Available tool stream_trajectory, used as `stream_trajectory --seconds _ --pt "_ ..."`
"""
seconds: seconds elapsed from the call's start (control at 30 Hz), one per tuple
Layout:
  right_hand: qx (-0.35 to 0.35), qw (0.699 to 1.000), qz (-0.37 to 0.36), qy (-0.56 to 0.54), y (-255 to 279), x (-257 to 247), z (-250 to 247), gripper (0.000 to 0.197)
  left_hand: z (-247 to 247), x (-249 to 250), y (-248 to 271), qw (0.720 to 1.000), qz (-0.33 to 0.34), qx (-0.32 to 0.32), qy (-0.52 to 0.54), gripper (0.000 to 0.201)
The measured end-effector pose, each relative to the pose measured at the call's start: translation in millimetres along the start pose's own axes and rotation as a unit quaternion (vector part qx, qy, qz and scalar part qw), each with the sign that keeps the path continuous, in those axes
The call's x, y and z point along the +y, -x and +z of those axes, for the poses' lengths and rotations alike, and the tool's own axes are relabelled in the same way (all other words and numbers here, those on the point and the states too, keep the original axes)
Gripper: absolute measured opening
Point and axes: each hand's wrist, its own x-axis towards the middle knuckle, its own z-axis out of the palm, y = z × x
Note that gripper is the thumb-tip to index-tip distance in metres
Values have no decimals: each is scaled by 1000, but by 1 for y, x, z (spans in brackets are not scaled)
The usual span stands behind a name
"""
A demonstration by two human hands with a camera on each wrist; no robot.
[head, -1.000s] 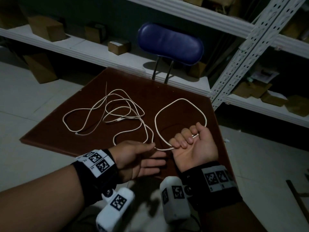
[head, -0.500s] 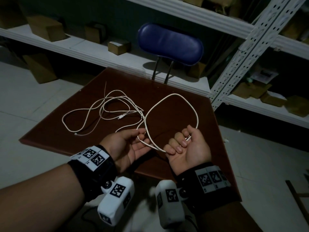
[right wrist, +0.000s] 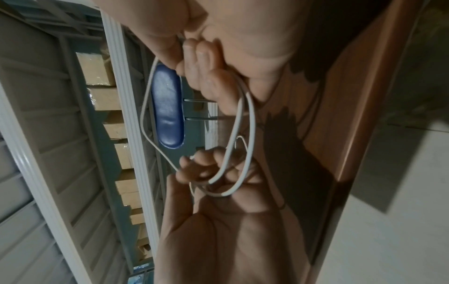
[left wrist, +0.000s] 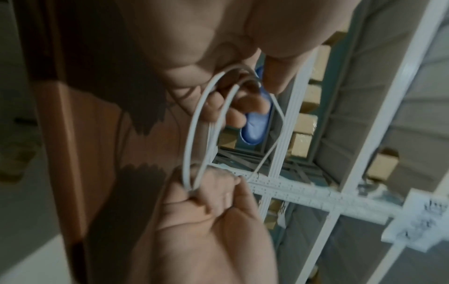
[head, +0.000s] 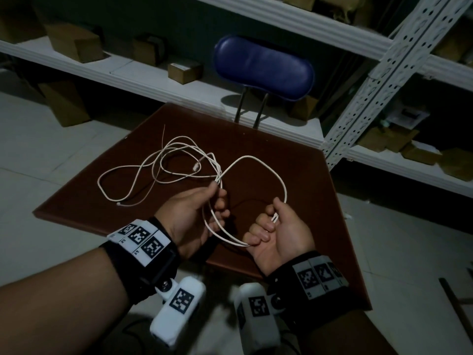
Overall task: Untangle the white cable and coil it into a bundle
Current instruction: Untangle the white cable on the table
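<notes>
Left hand up; two white cable loops

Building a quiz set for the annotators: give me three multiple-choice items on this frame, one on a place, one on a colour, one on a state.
1. Where does the loose tangle of the thin white cable lie?
A. on the dark brown wooden table
B. on the floor
C. on a shelf

2. What colour is the padded chair back behind the table?
A. red
B. blue
C. white

3. What are the hands doing?
A. both lie flat on the table
B. only the right hand holds the cable
C. the left hand and the right hand both grip it

Answers: 1 A, the slack loops rest on the tabletop; 2 B, the pad shows blue in every view; 3 C, curled fingers of both hands hold a loop between them.
</notes>
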Motion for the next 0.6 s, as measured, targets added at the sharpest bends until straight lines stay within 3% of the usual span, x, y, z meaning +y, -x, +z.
stream_trajectory --seconds 0.17,0.4,0.6 --pt "3 998 39 48 0 0 -1 31 -4 8 -1 997 -33 -33 62 24" --pt "-5 998 40 50 1 -2 1 26 -7 9 0 989 15 -17 -147 33" --pt "-21 998 40 43 0 -4 0 25 -9 13 -2 981 5 -30 -192 32"
